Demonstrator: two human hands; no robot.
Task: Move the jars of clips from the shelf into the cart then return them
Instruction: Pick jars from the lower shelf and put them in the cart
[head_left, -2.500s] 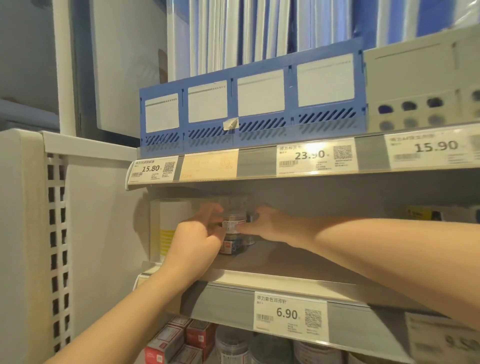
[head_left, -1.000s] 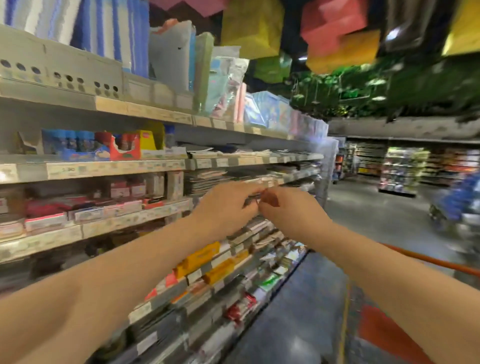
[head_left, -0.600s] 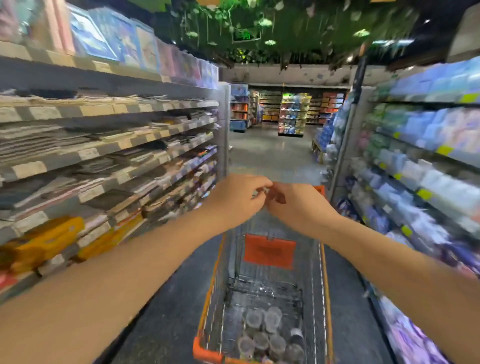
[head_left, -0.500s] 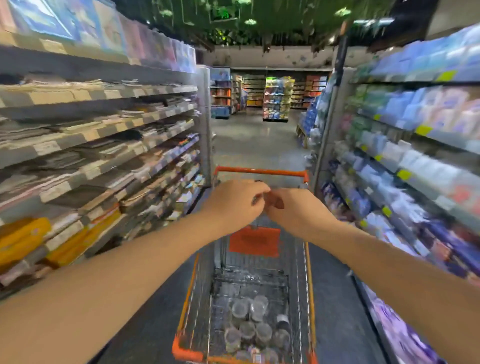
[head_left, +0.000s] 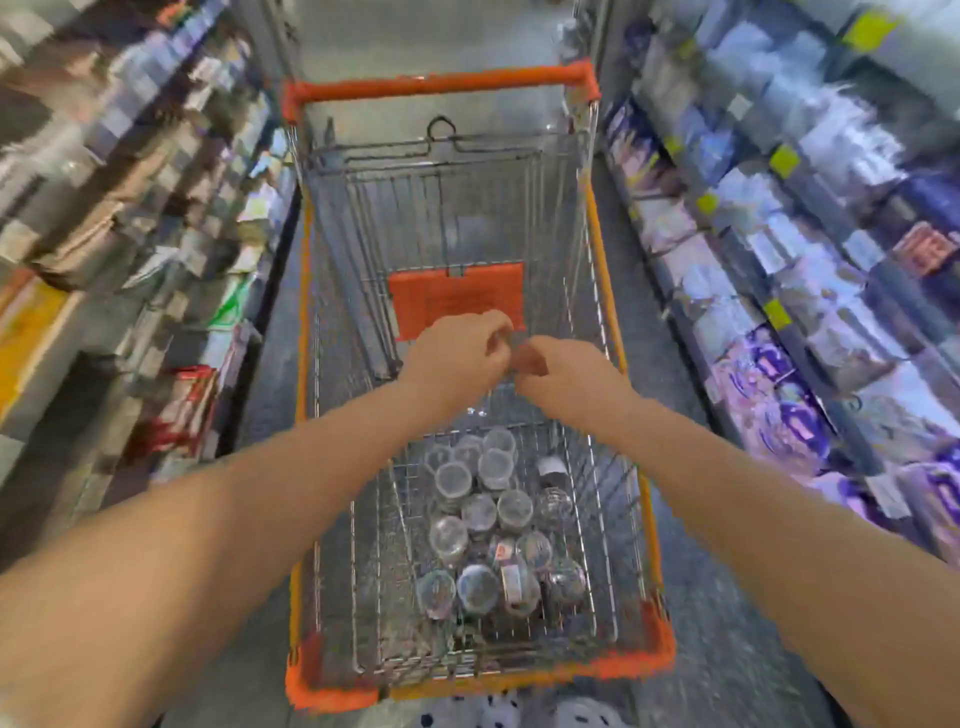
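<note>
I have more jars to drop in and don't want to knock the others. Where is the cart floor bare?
Bare wire floor runs from the orange flap to the jars, beneath the left hand and right hand. A narrower strip lies between the jars and the left wall of the cart. The near middle is crowded.

Single wide-angle camera, head-worn, faces forward and steeply down along store aisle. Orange-rimmed wire shopping cart (head_left: 441, 85) fills centre, seen from above, near end at bottom edge. Bare forearms (head_left: 260, 493) enter from lower corners, close to lens. Blurred stocked shelves (head_left: 805, 208) flank both sides.
</note>
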